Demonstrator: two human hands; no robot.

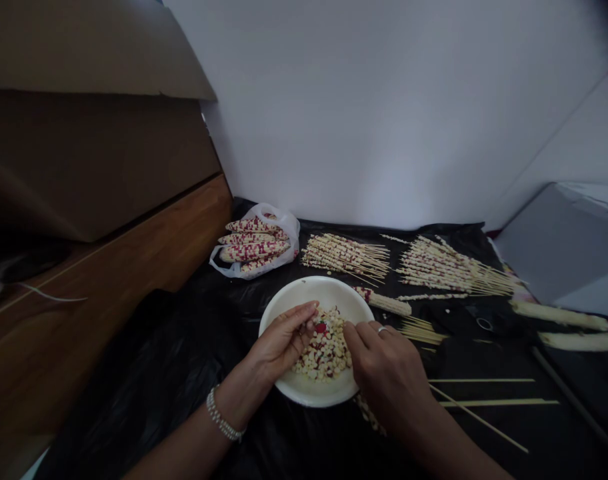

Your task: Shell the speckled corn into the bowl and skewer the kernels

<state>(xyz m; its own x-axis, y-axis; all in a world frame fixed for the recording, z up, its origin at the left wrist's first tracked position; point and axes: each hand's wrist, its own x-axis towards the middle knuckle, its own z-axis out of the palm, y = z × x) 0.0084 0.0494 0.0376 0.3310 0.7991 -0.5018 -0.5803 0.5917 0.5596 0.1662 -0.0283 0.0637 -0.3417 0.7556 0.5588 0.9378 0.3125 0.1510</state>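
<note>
A white bowl with loose cream and dark-red corn kernels sits in front of me, with a small red spot among the kernels. Over the bowl's left side, my left hand pinches thumb and fingers together; what lies between the tips is too small to name. My right hand is curled closed at the bowl's right rim, a ring on one finger. Its fingertips point in toward the kernels, and whatever they hold is hidden. Just behind that hand lies a partly stripped corn cob.
Speckled corn cobs lie in a plastic bag at the back. Two bunches of kernel-threaded skewers are beside them. Bare sticks and stripped cobs lie right on black sheeting. A cardboard box stands left.
</note>
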